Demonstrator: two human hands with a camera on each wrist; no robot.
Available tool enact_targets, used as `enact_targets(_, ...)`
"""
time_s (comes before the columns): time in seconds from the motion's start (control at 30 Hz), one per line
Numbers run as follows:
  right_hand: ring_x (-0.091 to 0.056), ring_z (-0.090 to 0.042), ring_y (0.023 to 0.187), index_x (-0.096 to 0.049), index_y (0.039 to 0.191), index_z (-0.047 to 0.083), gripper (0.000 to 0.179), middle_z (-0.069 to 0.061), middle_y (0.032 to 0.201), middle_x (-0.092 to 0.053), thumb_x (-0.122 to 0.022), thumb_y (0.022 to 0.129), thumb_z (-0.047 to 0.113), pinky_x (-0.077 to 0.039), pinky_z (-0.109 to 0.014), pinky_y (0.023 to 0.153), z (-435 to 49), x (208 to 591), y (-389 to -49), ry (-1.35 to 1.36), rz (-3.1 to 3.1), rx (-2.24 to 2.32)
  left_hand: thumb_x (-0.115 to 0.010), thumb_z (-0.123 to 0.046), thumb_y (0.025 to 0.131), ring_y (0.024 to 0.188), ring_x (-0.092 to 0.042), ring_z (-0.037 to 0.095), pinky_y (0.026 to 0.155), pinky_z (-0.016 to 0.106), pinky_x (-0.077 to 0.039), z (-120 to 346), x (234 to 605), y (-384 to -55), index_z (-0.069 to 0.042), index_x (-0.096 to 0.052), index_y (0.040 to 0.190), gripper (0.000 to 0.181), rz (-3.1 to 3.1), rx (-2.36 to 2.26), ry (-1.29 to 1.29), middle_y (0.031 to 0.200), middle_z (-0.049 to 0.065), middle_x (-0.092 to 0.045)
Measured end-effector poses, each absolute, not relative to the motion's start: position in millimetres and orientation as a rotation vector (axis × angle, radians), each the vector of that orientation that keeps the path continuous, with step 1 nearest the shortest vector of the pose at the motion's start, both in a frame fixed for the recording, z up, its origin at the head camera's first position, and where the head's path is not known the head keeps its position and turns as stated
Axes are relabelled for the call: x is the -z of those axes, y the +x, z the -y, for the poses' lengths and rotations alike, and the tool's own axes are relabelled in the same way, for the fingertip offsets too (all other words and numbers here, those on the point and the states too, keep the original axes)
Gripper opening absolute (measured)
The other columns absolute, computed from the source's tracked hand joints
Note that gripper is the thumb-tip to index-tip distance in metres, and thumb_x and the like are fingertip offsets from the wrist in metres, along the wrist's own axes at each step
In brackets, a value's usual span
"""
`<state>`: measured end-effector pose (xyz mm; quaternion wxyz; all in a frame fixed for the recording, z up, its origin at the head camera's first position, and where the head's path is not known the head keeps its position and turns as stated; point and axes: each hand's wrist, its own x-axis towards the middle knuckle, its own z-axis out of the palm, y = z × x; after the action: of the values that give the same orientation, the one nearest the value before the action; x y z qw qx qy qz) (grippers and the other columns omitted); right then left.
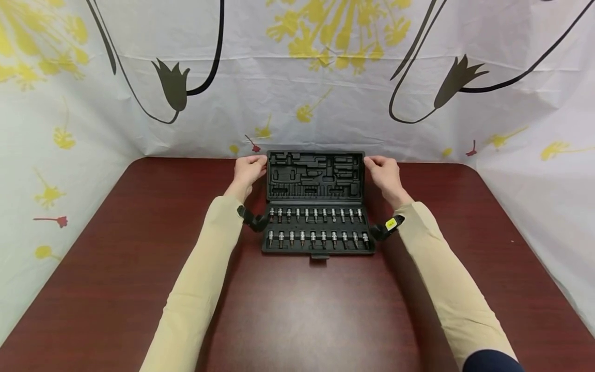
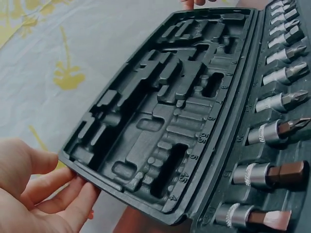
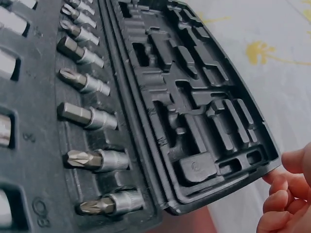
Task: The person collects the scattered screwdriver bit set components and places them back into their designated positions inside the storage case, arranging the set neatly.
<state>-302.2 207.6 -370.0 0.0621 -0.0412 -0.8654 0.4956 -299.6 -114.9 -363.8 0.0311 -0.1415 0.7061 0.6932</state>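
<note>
A black plastic bit-socket case lies on the table with its lid raised at the back. Two rows of silver bit sockets fill the base, while moulded hollows line the lid. My left hand pinches the lid's upper left corner between thumb and fingers. At the opposite corner, my right hand pinches the lid the same way. In the right wrist view, the thumb and curled fingers meet at the lid's edge. The latch tab sticks out at the case's front.
The dark red-brown table runs up to a white sheet printed with yellow and grey flowers, which hangs behind and at both sides. Black straps with small cameras sit at both wrists, close beside the case.
</note>
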Motion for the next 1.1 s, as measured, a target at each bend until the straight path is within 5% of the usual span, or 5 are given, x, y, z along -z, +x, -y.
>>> enact_targets(0.13,-0.046,-0.012,0.081,-0.065,0.112,-0.003,0.038,-0.006,0.096,-0.062,-0.054,0.096,0.030,-0.039,-0.023,0.067,-209,366,-296,-0.109,2.529,-1.488,-0.057,-0.018,0.095,0.116,-0.054,0.024,0.095,0.030,-0.049,118,361,-294,-0.001,-0.057,0.126,0.036,-2.163,-2.201,-0.412,0.132,0.013,-0.051)
enact_targets(0.33,-0.038,-0.009,0.060,-0.065,0.094,-0.005,0.039,0.011,0.065,-0.047,-0.056,0.094,0.033,-0.032,-0.024,0.053,-211,359,-287,-0.078,2.440,-1.507,-0.062,-0.028,0.091,0.110,-0.058,0.025,0.094,0.034,-0.050,119,353,-286,0.002,-0.061,0.121,0.042,-2.187,-2.240,-0.399,0.124,0.014,-0.054)
enact_targets(0.67,-0.030,-0.007,0.048,-0.055,0.057,0.016,0.038,0.012,0.050,-0.042,-0.064,0.089,0.034,-0.025,-0.024,0.045,-213,352,-277,-0.024,2.324,-1.594,-0.066,-0.019,0.088,0.108,-0.057,0.025,0.094,0.036,-0.049,124,347,-273,0.006,-0.063,0.112,0.035,-2.112,-2.317,-0.303,0.125,0.013,-0.054)
enact_targets(1.1,-0.030,-0.011,0.048,-0.058,0.057,0.017,0.037,0.009,0.049,-0.041,-0.066,0.087,0.038,-0.026,-0.029,0.047,-224,339,-253,0.062,2.429,-1.616,-0.065,-0.015,0.089,0.109,-0.055,0.025,0.092,0.031,-0.050,134,334,-255,0.006,-0.061,0.111,0.031,-2.112,-2.181,-0.181,0.120,0.008,-0.053)
